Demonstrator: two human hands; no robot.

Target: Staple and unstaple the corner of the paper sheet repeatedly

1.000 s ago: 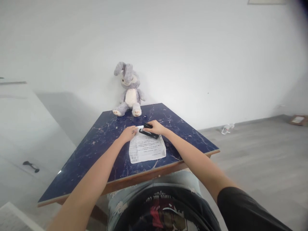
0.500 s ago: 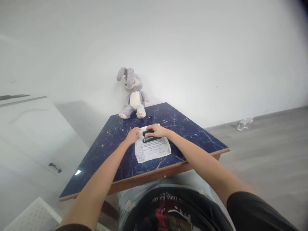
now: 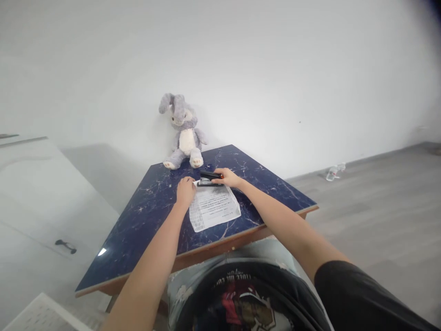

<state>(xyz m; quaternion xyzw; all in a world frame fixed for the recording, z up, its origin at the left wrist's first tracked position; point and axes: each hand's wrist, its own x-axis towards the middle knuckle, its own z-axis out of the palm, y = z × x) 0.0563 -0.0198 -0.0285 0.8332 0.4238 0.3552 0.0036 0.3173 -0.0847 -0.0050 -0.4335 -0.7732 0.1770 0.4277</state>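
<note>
Stapler (image 3: 211, 175), slim, black, on flat printed paper (image 3: 214, 209)

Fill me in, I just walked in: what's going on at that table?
A person works at a blue table. Their right hand grips a black stapler at the far edge of a sheet, while the left hand rests on the sheet's far left corner. A plush rabbit sits at the table's back edge.
</note>
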